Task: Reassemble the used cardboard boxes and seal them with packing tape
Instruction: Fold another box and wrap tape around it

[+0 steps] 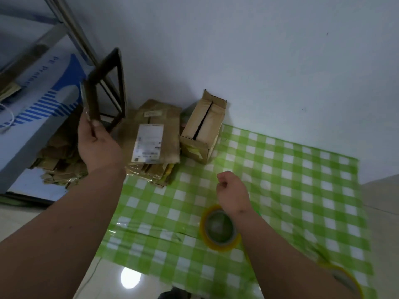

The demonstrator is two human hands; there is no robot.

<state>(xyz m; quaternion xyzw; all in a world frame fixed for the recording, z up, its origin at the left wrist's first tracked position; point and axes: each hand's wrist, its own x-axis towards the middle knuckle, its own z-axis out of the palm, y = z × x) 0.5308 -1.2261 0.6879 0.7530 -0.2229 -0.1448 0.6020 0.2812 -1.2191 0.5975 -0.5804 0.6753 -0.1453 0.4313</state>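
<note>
My left hand [98, 145] grips the lower edge of a partly opened cardboard box [108, 83] and holds it up in the air at the left, seen edge-on and blurred. My right hand [232, 190] hovers over the green checked sheet [302, 190] with fingers curled and nothing in them. A roll of yellowish packing tape [220, 228] lies on the sheet just below my right wrist. A stack of flattened boxes [155, 139] with a white label sits near the wall. To its right stands an assembled box [203, 130] whose top flaps leave a dark slit.
A second tape roll [345, 279] lies at the bottom right, half behind my right forearm. A heap of flattened cardboard [58, 160] lies on the floor at the left, beside a blue-and-white carton [43, 104] and a metal rack [71, 24]. The white wall is close behind.
</note>
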